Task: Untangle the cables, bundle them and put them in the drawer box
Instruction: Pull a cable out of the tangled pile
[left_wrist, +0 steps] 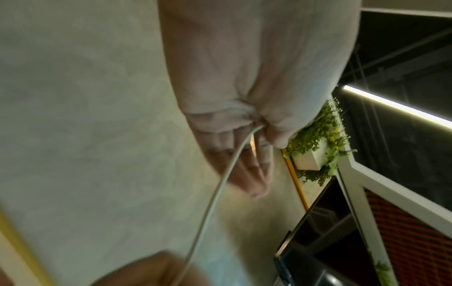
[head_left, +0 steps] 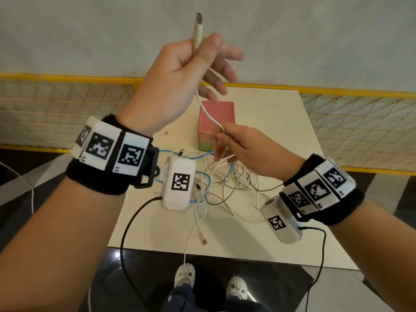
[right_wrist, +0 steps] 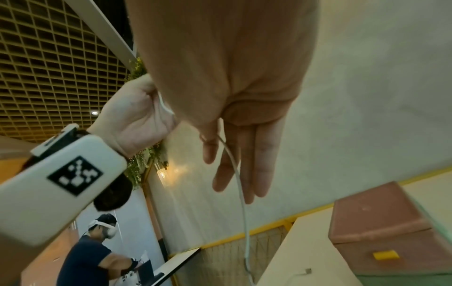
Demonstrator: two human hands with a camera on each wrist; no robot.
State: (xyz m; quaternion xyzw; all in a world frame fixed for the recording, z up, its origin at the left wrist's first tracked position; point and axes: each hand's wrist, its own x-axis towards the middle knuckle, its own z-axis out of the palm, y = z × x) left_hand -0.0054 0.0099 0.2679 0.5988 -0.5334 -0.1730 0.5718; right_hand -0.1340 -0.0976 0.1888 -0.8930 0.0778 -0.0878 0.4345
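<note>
My left hand (head_left: 202, 49) is raised above the table and pinches a white cable (head_left: 208, 102) just below its USB plug (head_left: 199, 21), with the other fingers spread. The cable runs down to my right hand (head_left: 221, 134), which pinches it between thumb and forefinger in front of the pink drawer box (head_left: 217, 113). In the left wrist view the cable (left_wrist: 220, 183) leaves the left hand (left_wrist: 254, 133) downward. In the right wrist view the cable (right_wrist: 242, 193) hangs from the right hand (right_wrist: 218, 138), beside the box (right_wrist: 374, 228). A tangle of white, grey and blue cables (head_left: 225, 185) lies on the table (head_left: 281, 122).
One cable end (head_left: 203, 240) lies near the table's front edge, and another hangs over it toward my shoes (head_left: 185, 274). A yellow mesh railing (head_left: 360, 122) stands behind the table. Another person (right_wrist: 97, 251) works at the far left in the right wrist view.
</note>
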